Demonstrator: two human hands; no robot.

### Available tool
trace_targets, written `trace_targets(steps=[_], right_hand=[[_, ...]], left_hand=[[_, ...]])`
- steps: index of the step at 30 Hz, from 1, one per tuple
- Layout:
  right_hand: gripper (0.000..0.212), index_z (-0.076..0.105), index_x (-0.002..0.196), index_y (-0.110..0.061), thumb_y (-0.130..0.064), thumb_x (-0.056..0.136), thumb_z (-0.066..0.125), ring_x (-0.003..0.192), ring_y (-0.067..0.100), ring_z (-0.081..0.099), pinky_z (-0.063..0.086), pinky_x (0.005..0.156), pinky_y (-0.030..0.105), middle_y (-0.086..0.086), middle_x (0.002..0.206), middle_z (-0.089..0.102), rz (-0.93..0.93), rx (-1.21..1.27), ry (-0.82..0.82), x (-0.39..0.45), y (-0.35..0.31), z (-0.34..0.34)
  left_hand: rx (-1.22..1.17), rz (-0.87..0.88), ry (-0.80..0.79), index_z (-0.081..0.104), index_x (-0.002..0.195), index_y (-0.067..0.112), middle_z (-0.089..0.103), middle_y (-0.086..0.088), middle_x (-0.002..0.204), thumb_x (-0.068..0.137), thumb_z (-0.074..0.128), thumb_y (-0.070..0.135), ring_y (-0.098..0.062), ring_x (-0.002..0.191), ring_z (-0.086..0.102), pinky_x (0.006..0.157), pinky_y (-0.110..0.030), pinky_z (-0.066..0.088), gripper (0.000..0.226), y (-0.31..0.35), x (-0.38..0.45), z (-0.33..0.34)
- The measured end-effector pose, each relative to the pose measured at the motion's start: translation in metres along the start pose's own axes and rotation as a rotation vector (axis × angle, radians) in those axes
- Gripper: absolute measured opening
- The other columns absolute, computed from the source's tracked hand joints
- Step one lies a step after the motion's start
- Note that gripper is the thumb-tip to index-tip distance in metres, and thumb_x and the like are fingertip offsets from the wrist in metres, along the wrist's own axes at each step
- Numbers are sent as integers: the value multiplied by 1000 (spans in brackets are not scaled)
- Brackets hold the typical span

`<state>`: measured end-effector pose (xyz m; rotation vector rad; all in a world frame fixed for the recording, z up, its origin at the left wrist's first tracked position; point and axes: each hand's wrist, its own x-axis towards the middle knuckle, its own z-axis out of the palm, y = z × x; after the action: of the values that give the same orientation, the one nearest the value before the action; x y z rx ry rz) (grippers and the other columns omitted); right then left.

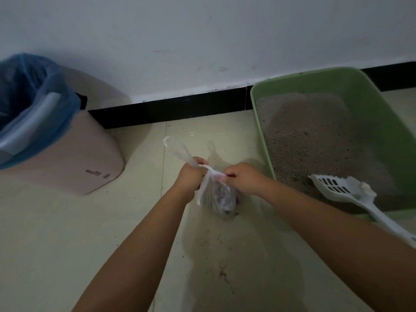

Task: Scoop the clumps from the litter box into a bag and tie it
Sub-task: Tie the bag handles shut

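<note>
Two hands are working the bag [215, 194] over the floor beside the litter box [371, 104] — left hand [191, 174] gripping one handle, right hand [244, 177] pinching the other. Thin plastic (clumps inside) could be tearing if pulled hard — spilling.

this looked like a room in a home where a cat lived, seen at floor level. a green litter box [369, 104] filled with grey litter stood on pale floor tiles [67, 233] against a white painted wall [202, 41] with a black skirting board [171, 109] along its foot. a white slotted scoop [344, 190] rested over the box's near edge. to the left stood a pink household waste bin [74, 163] lined with a blue plastic bag [33, 97]. loose litter grains and dark smudges were scattered on the tiles in front.
</note>
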<state>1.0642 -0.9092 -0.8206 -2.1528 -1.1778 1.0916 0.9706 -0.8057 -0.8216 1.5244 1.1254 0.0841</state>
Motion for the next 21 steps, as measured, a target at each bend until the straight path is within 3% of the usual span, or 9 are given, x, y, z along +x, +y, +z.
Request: trace_targets(steps=[4, 9, 14, 16, 18, 21], right_hand=[[43, 37, 52, -22, -23, 94, 48, 52, 8, 32, 26, 52, 22, -3, 56, 36, -3, 17, 13, -6, 9, -1], [30, 48, 65, -17, -21, 95, 47, 54, 6, 36, 28, 53, 21, -5, 59, 41, 2, 10, 22, -4, 13, 0], [24, 55, 73, -13, -20, 94, 47, 61, 12, 41, 30, 53, 19, -5, 60, 42, 18, 11, 19, -8, 19, 4], [25, 63, 85, -3, -19, 95, 47, 58, 10, 40, 29, 53, 19, -2, 62, 44, 27, -6, -1, -10, 21, 6], [27, 64, 89, 4, -18, 94, 48, 57, 11, 40, 28, 52, 18, 1, 62, 46, 25, -48, -33, -13, 24, 7], [24, 67, 89, 0, -18, 92, 51, 57, 11, 42, 28, 51, 14, 2, 63, 48, 4, -131, -113, -16, 23, 7]], left_hand=[[-485, -113, -196, 47, 71, 6, 41, -8, 64, 89, 27, -13, -10, 44, 45, 41, -16, 35, 33, 0, -9, -7], [-787, -203, -172, 51, 75, 6, 47, -9, 71, 92, 25, -7, -18, 63, 47, 56, -23, 44, 34, 0, -15, 2], [-782, -137, -205, 54, 78, 5, 56, -7, 85, 94, 26, -10, -17, 75, 53, 56, -20, 52, 36, 1, -22, 9], [-707, -98, -209, 54, 75, 4, 59, -4, 90, 91, 28, -15, -15, 79, 54, 67, -22, 50, 36, -4, -22, 11], [-561, -60, -190, 52, 70, 6, 59, -3, 87, 90, 35, -16, -14, 76, 55, 69, -21, 47, 34, -12, -20, 11], [-411, -52, -105, 50, 67, 10, 55, -7, 74, 88, 50, -10, -16, 65, 53, 59, -22, 45, 29, -25, -18, 7]])
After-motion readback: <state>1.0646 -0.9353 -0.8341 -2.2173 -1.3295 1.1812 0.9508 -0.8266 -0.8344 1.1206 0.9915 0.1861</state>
